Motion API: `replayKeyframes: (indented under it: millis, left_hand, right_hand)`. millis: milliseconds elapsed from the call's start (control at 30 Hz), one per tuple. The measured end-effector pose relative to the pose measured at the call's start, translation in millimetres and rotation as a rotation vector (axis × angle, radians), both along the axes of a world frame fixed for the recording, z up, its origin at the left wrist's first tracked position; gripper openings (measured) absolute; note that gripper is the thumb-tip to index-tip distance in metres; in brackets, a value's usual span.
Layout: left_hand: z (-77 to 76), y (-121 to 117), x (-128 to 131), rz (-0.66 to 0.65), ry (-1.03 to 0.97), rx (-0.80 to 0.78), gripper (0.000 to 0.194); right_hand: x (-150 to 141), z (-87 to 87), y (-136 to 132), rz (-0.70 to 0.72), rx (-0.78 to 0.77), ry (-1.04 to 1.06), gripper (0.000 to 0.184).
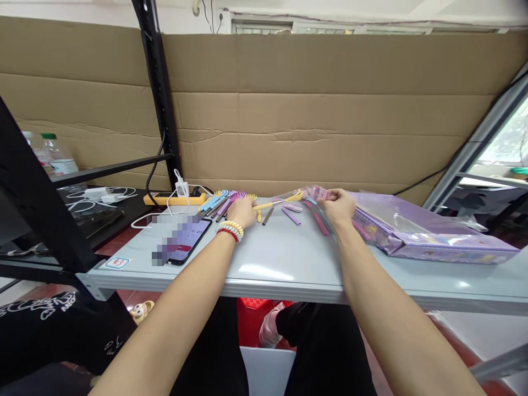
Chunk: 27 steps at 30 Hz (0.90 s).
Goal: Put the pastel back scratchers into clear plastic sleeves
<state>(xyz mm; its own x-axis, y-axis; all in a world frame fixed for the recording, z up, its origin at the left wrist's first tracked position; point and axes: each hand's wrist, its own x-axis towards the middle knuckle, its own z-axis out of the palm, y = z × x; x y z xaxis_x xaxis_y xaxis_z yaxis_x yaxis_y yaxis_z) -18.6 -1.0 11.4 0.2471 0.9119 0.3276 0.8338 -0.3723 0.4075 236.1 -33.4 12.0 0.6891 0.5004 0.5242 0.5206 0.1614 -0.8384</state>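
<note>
My left hand (243,212), with bead bracelets on its wrist, rests on the grey table (289,264) with fingers curled around a yellow pen (268,205). Beside it lies a fan of several blue, purple and yellow pens (223,201). My right hand (340,208) is closed on a clear plastic packet (315,193) with pink and purple items inside, at the left end of a purple stationery box (433,239). Loose purple and pink pieces (292,212) lie between the two hands.
A phone (183,239) lies on the table's left part, with a white cable. A yellow power strip (173,198) and chargers sit behind it by a black rack post (159,93). Bottles (58,157) stand at far left. Cardboard lines the back wall.
</note>
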Motion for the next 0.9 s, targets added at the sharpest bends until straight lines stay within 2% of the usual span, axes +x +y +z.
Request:
replayKeyframes:
  millis: [133,300,500,633,733,900]
  left_hand:
    - [0.7,-1.1,-0.7,0.012,-0.015,-0.023,0.039]
    - [1.2,-3.1,0.4,-0.017,-0.005,-0.024,0.036]
    - [-1.3,-1.3,1.4,-0.059,0.006,-0.012,0.035]
    - [-1.2,-1.4,1.6,-0.068,-0.012,-0.020,0.035]
    - [-0.4,-2.5,1.7,-0.076,-0.012,-0.028,0.033]
    - [-0.8,-2.0,2.1,-0.120,-0.017,-0.019,0.030]
  right_hand:
    - [2.4,-1.4,2.4,0.033,0.046,0.040,0.020]
    - [-2.2,3.9,-3.7,-0.048,-0.018,0.052,0.022]
    - [-5.5,5.8,-8.0,-0.039,-0.074,0.025,0.030]
    - [-5.0,2.5,-4.9,0.052,-0.030,-0.045,0.027]
    - [-3.8,-0.8,-0.8,0.146,0.021,-0.079,0.015]
    - [0.7,-5.3,7.6,0.258,0.116,0.088,0.011]
